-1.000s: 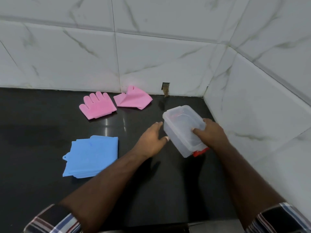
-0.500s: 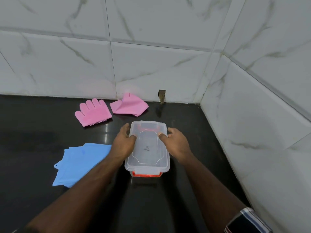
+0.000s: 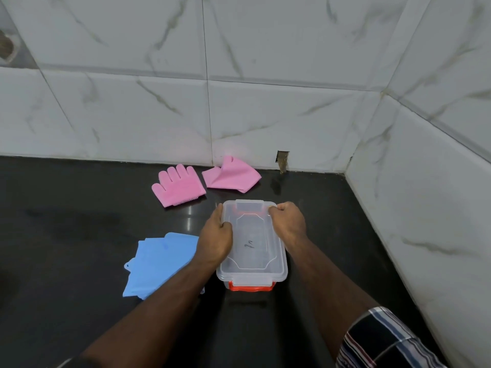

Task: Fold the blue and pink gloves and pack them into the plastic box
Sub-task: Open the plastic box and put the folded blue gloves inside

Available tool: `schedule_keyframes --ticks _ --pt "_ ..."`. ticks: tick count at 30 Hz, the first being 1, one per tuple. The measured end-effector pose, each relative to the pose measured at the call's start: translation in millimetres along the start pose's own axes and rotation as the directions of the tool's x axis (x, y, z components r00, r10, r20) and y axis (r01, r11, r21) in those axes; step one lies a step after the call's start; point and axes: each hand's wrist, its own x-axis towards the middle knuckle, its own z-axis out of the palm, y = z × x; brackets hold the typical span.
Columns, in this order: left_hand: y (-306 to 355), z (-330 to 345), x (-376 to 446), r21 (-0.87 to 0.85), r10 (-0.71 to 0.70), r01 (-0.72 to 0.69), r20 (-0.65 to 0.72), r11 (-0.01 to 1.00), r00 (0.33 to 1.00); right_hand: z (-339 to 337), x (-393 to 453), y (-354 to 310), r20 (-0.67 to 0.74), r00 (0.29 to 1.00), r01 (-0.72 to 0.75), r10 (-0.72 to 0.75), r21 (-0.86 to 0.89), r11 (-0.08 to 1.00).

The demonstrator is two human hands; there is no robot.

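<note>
The clear plastic box [image 3: 252,251] with red clips stands flat on the black counter, its lid on. My left hand [image 3: 216,240] grips its left edge and my right hand [image 3: 288,221] grips its far right corner. The folded blue gloves [image 3: 162,264] lie just left of the box, partly under my left forearm. One pink glove [image 3: 178,185] lies flat with fingers spread behind the box. A second pink glove [image 3: 231,175], folded over, lies to the right of the first, near the wall.
White marble-tiled walls close the counter [image 3: 79,235] at the back and on the right, forming a corner. A small notch [image 3: 282,161] sits in the back wall at counter level.
The box was tilted in my right hand a second ago. It now stands flat in front of me with both hands on its lid edges; my view has moved closer.
</note>
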Motion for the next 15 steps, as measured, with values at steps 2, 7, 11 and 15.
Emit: schedule_keyframes --ticks 2,7,11,15 --pt "0.3 0.3 -0.5 0.006 0.008 -0.008 -0.004 1.000 1.000 2.0 -1.0 -2.0 0.002 1.000 0.001 -0.001 0.012 1.000" --pt "-4.2 1.9 2.4 0.053 0.028 -0.028 -0.003 0.998 1.000 5.8 -3.2 -0.9 -0.037 0.999 0.030 -0.030 0.008 1.000" --pt "-6.1 2.7 4.6 0.064 0.067 -0.067 0.004 0.996 0.998 6.9 -3.4 0.2 -0.064 0.996 0.054 -0.054 -0.005 0.999" --pt "-5.8 3.1 5.7 0.100 0.042 -0.042 0.010 0.994 0.999 5.8 -4.4 -1.2 -0.090 0.991 0.102 -0.101 0.012 0.995"
